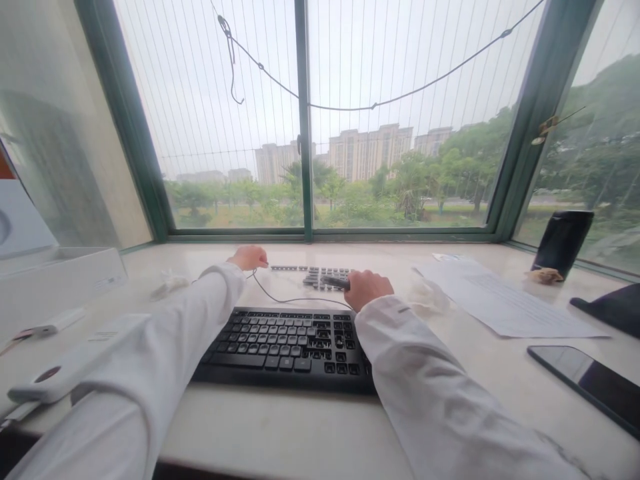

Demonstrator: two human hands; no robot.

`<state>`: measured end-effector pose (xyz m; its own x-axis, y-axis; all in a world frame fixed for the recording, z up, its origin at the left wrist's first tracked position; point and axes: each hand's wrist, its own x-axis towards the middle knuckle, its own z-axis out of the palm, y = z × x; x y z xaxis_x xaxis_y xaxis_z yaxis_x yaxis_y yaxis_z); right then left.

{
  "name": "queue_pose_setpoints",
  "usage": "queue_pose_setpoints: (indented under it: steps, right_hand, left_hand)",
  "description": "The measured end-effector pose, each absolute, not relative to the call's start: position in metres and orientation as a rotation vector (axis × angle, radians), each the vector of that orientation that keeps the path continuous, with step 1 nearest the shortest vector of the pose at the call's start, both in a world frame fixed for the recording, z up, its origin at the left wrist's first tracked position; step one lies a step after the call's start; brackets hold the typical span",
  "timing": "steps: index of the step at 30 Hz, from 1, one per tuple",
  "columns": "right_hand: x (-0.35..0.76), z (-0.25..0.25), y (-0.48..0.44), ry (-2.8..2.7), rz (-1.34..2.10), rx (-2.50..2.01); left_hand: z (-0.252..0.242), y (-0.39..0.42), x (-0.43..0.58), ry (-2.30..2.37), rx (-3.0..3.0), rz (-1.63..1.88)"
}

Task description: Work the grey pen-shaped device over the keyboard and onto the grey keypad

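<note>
A black keyboard [280,347] lies in front of me on the white sill. Many of its keycaps are off, mostly on the right side and along the top row, baring the sockets. Beyond it, loose black keycaps [327,275] are laid out in rows. My left hand [249,257] is closed at the left end of the far row, its fingertips pinched; whatever they hold is too small to make out. In my right hand [370,289] is a dark elongated tool [336,283], blurred, held over the keycaps' right part. The keyboard's cable [280,300] curves between keyboard and keycaps.
To the right lie a sheet of paper [500,300], a crumpled tissue [427,297], a phone [585,380] and a dark can [563,243]. At left are a white box [65,277], a white power strip [75,360] and another tissue [170,285]. A window stands behind.
</note>
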<state>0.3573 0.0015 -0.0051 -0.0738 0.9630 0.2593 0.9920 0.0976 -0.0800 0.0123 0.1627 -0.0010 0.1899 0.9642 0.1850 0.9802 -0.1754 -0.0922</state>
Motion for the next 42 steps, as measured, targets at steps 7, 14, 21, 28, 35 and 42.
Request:
queue_pose_setpoints:
  steps: [7, 14, 21, 28, 35, 42]
  right_hand:
    - [0.356, -0.006, 0.005, -2.167, -0.201, -1.929]
    - [0.353, -0.007, 0.004, -2.183, -0.214, -1.931]
    - [0.353, -0.007, 0.003, -2.183, -0.247, -1.909]
    - [0.354, -0.01, 0.005, -2.181, -0.244, -1.906]
    - [0.354, -0.009, 0.006, -2.172, -0.246, -1.899]
    - [0.356, -0.009, 0.006, -2.164, -0.227, -1.904]
  left_hand:
    - [-0.015, 0.196, 0.004, -1.867, -2.302, -0.01]
    - [-0.012, 0.199, 0.006, -1.86, -2.331, 0.026]
    - [-0.011, 0.201, 0.009, -1.849, -2.358, 0.075]
    - [-0.009, 0.199, 0.013, -1.894, -2.365, 0.113]
    - [-0.005, 0.193, 0.016, -1.922, -2.373, 0.125]
    - [-0.001, 0.191, 0.014, -1.91, -2.362, 0.113]
